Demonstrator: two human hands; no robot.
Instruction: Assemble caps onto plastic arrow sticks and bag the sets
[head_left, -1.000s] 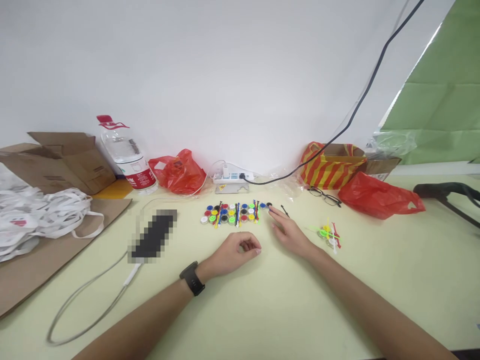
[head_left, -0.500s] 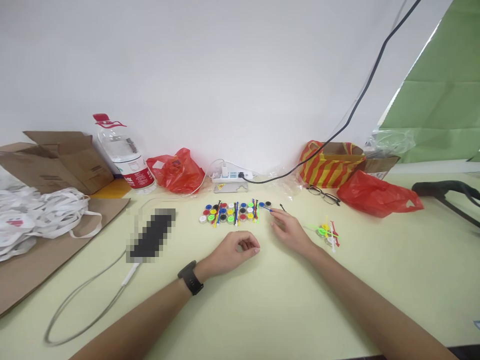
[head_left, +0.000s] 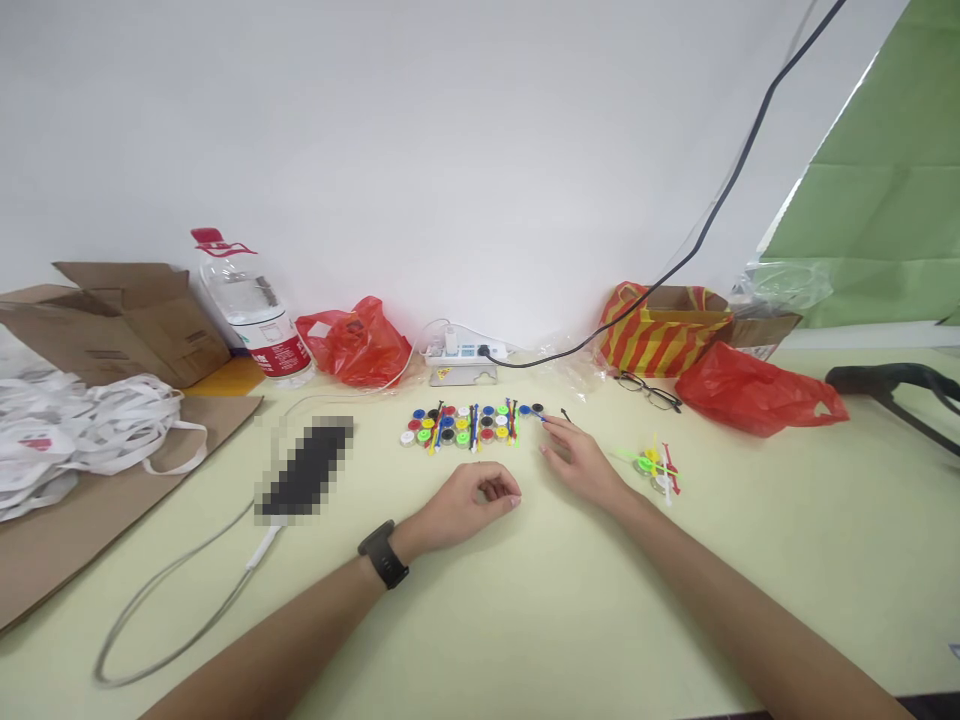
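We see a thin blue stick, probably plastic, (head_left: 541, 417) on or just above the pale yellow-green counter (head_left: 525, 600), at the fingertips of our right hand (head_left: 583, 466), beside a small round blue disc (head_left: 525, 410) and a small round black disc (head_left: 538, 409). That hand's fingers reach forward, thumb apart; we cannot tell whether they pinch the stick or only press it. We judge it light, fairly stiff and a bit slippery, likely to bend if forced, so we would hold it mid-shaft, between thumb and forefinger.

Our left hand (head_left: 465, 502) curls loosely near the counter; we see nothing in it, though its inside is partly hidden.

To the left lie rows of small coloured discs (head_left: 448, 437) between upright-looking bundles of coloured sticks (head_left: 475, 428). A thin black stick (head_left: 565, 415) lies beyond the right fingers; a loose multicoloured pile of discs and sticks (head_left: 649, 462) sits farther right.
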